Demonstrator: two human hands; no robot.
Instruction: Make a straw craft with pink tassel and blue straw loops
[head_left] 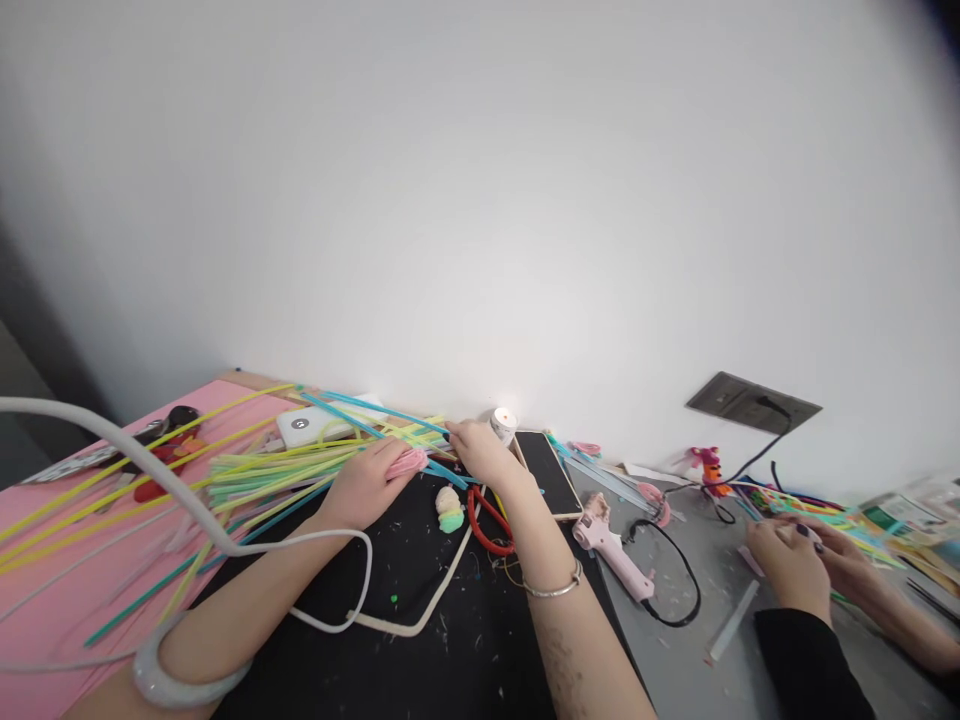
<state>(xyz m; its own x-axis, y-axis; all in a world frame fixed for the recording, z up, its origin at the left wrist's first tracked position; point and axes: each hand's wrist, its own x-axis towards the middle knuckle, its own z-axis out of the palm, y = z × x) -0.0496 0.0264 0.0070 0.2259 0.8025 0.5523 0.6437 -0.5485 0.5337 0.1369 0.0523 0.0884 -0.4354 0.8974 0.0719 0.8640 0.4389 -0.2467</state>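
Note:
My left hand is closed over a small looped bundle of pink pipe cleaner, which shows at its fingertips. Close beside it, my right hand pinches long blue pipe cleaners that stretch off to the upper left. Under and left of my hands lies a loose pile of pale green and yellow pipe cleaners. A small cream and green figure and red-handled pliers rest on the black mat, below my right hand.
A white cable arcs across the left side, over my left forearm. To the right are a phone, a pink glue gun with a black cord, and a co-worker's hands. A white wall stands behind.

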